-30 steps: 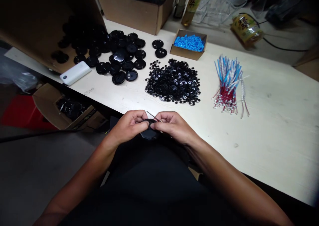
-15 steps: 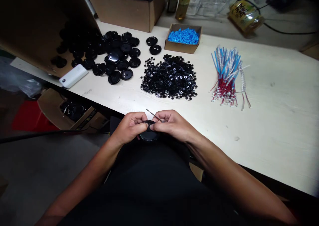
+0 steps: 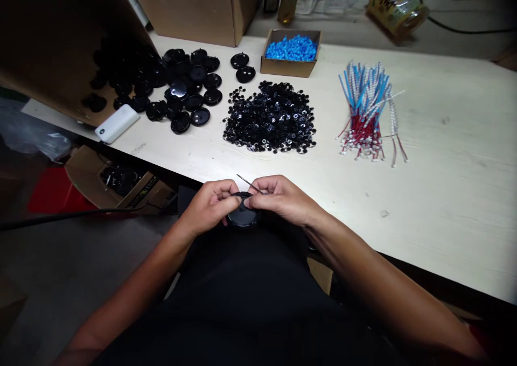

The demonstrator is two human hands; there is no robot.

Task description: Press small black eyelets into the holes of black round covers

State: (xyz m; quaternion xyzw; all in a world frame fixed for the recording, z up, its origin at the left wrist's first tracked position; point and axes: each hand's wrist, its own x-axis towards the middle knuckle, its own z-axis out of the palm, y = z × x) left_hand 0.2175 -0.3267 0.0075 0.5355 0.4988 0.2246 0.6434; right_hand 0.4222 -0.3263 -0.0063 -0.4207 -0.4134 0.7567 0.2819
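Close to my body, just off the table's front edge, both hands grip one round black plastic cover (image 3: 243, 216). My left hand (image 3: 213, 205) is closed on its left side, the thumb pressing near the top. From the right, my right hand (image 3: 275, 198) is closed on it too, with its thumb close to the other thumb. A thin dark rod (image 3: 249, 183), like a wire or a slim tool, sticks out from the right hand's fingers toward the upper left. What lies under the thumbs is hidden.
On the table (image 3: 440, 194) are a heap of small black discs (image 3: 270, 119), a small box (image 3: 288, 69) of blue pieces, a wire bundle (image 3: 365, 113), more round black covers (image 3: 196, 86) and a white power bank (image 3: 117, 124). A large carton (image 3: 60, 48) lies at the left.
Both hands keep their grip on the black cover, which now shows slightly more of its face. The whole view has shifted a little, so the things on the table appear higher.
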